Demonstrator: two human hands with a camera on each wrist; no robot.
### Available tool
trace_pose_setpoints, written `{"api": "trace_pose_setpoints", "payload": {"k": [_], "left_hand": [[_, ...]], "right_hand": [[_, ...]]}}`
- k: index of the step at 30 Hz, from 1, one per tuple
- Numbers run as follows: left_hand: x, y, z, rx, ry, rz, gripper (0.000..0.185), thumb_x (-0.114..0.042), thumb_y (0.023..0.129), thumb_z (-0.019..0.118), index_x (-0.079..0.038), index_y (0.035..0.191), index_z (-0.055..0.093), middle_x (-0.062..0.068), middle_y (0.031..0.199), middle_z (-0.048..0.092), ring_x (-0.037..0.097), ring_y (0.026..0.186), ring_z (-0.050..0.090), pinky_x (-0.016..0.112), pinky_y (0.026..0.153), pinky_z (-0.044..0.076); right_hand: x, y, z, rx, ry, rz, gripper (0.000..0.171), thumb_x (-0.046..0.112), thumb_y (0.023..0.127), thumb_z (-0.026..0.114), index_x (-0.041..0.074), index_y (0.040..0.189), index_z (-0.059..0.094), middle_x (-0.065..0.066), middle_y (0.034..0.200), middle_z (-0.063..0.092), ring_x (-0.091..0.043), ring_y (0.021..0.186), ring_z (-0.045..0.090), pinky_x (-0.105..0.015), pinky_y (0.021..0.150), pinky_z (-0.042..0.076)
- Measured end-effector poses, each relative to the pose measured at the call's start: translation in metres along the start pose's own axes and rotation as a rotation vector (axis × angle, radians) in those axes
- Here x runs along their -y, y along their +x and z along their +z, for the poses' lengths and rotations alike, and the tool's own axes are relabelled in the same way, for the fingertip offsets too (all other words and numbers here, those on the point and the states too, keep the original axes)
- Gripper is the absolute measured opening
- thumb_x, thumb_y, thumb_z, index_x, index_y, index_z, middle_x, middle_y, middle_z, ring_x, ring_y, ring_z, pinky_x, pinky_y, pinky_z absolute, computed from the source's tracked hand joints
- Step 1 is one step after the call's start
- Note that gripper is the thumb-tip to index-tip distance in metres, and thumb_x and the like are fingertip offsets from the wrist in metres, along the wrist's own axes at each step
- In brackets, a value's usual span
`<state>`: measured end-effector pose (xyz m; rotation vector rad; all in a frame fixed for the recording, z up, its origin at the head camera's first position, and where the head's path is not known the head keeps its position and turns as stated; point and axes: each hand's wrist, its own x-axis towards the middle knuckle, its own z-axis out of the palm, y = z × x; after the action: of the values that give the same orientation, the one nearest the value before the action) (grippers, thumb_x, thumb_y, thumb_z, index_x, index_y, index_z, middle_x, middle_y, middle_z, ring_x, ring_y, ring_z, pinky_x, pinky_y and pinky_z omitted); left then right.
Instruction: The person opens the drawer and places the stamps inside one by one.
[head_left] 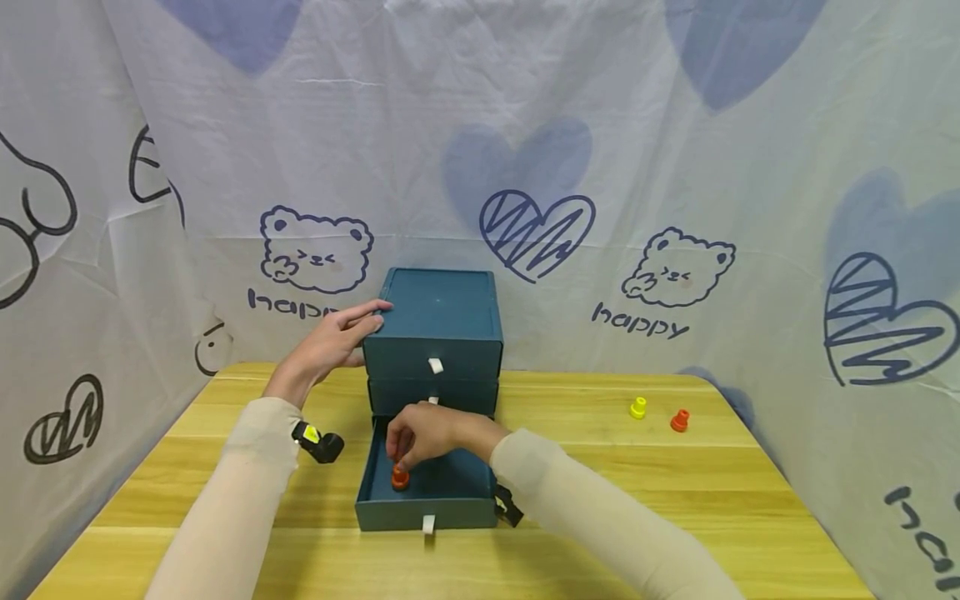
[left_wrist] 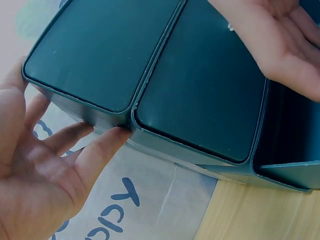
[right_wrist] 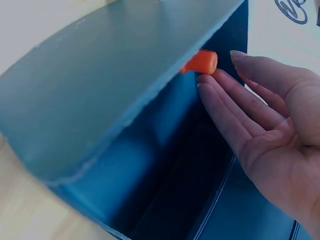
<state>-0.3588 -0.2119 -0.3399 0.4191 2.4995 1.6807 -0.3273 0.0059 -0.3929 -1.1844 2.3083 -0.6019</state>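
A dark teal drawer unit (head_left: 438, 304) stands at the back of the table with its bottom drawer (head_left: 397, 516) pulled out. Inside that drawer, towards its front left, sits a small orange-red stepped peg (head_left: 400, 478). My right hand (head_left: 435, 432) reaches in just behind the peg. In the right wrist view its fingertips lie close to the orange peg (right_wrist: 204, 62), while the thumb stands apart from it; whether the fingertips touch it I cannot tell. My left hand (head_left: 327, 347) rests against the unit's upper left side, fingers spread along the casing (left_wrist: 82, 110).
On the right of the wooden table (head_left: 600, 483) stand a yellow peg (head_left: 637, 408) and another orange-red peg (head_left: 679, 421). The upper drawers are closed and carry white pull tabs (head_left: 436, 365). A printed cloth (head_left: 420, 167) hangs behind and beside the table.
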Motion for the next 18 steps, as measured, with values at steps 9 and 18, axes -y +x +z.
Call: {"api": "trace_pose_setpoints", "payload": {"k": [9, 18], "left_hand": [[0.001, 0.0, -0.001, 0.003, -0.008, 0.008, 0.054, -0.044, 0.109, 0.049, -0.024, 0.158, 0.042, 0.014, 0.173, 0.021, 0.041, 0.159, 0.021, 0.069, 0.114, 0.039], [0.0, -0.001, 0.0, 0.001, -0.009, -0.008, 0.053, -0.045, 0.109, 0.049, -0.026, 0.158, 0.042, 0.013, 0.172, 0.023, 0.04, 0.158, 0.022, 0.068, 0.114, 0.039]], "right_hand": [[-0.005, -0.011, -0.009, -0.02, 0.093, -0.053, 0.026, 0.011, 0.092, 0.079, 0.001, 0.116, 0.074, -0.011, 0.115, 0.077, -0.002, 0.093, 0.071, -0.014, 0.082, 0.058], [-0.017, -0.037, -0.017, -0.06, 0.164, -0.072, 0.028, 0.01, 0.093, 0.077, 0.0, 0.119, 0.072, -0.014, 0.12, 0.075, -0.005, 0.1, 0.071, -0.016, 0.087, 0.058]]}}
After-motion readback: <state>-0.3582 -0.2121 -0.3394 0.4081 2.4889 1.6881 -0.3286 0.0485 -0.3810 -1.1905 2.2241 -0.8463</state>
